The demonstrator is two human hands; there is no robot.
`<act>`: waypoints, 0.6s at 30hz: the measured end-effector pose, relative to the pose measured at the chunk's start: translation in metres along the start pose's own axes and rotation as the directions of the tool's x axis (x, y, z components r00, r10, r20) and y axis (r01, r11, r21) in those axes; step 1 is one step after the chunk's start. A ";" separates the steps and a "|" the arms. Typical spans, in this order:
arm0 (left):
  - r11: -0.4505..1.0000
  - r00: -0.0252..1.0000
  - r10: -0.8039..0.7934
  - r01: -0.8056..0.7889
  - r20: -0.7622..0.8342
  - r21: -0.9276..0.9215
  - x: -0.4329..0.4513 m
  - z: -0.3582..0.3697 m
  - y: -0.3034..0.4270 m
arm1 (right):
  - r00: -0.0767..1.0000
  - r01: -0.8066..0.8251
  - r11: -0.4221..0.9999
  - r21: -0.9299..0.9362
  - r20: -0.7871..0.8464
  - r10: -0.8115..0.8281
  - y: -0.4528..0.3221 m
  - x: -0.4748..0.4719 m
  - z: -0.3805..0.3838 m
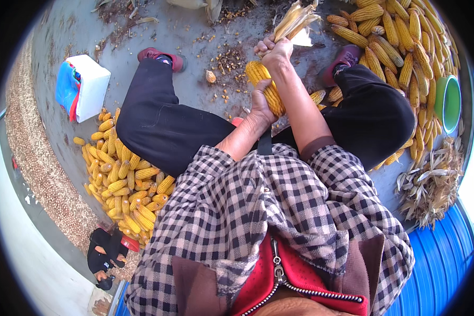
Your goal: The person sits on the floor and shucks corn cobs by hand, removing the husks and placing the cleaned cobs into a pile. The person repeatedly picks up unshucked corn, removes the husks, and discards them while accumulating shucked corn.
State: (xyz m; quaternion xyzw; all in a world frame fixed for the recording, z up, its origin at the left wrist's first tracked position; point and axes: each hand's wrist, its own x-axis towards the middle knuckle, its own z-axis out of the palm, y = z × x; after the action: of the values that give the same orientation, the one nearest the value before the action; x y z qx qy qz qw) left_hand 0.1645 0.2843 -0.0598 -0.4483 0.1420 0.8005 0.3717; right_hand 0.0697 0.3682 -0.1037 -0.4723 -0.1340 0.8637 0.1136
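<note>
My left hand is wrapped around the lower part of a yellow ear of corn, its kernels bare. Just beyond it, my right hand grips a bunch of dry, pale husks that fans out past the fist. The right wrist passes close beside the ear. Where husks and ear meet is hidden behind my fingers, so whether they are still joined cannot be told. Both hands are held between my spread knees, above a grey floor strewn with loose kernels.
Husked ears are heaped at left and in a larger pile at right. A green tub and dry husks lie near the right edge. A white foam box stands at left. Another person is at lower left.
</note>
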 end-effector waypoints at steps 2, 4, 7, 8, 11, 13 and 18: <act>0.981 0.998 0.030 -0.040 0.053 0.192 0.014 -0.012 0.005 | 1.000 0.027 0.996 -0.084 0.013 -0.026 -0.001 0.012 -0.005; 0.906 0.994 -0.086 0.053 0.062 0.420 0.060 -0.051 0.029 | 0.996 -0.004 0.966 -0.258 -0.085 -0.018 -0.003 0.025 -0.013; 0.968 0.998 -0.008 0.021 -0.056 0.248 0.046 -0.037 0.035 | 0.959 0.023 0.957 -0.290 -0.264 -0.103 -0.035 0.046 -0.039; 0.946 0.996 0.081 -0.068 -0.029 0.316 0.048 -0.038 0.036 | 0.925 0.050 0.896 -0.441 -0.318 -0.208 -0.035 0.057 -0.057; 0.910 0.983 0.181 -0.173 0.016 0.376 0.019 -0.012 0.047 | 0.838 0.169 0.616 -0.769 -0.217 -0.500 -0.010 0.042 -0.066; 0.873 0.964 0.239 -0.264 0.113 0.410 0.000 0.007 0.061 | 0.855 0.212 0.438 -0.874 -0.052 -0.517 0.011 0.074 -0.096; 0.781 0.763 0.463 -0.592 0.451 0.198 -0.088 0.046 0.125 | 0.971 0.225 0.000 -0.974 0.224 -0.085 0.035 0.063 -0.092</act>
State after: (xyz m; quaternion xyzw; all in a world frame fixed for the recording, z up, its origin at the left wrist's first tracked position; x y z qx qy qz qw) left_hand 0.0743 0.1840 0.0248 -0.1573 0.3208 0.9085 0.2169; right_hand 0.1122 0.3672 -0.2124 -0.3547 -0.7555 0.5266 -0.1616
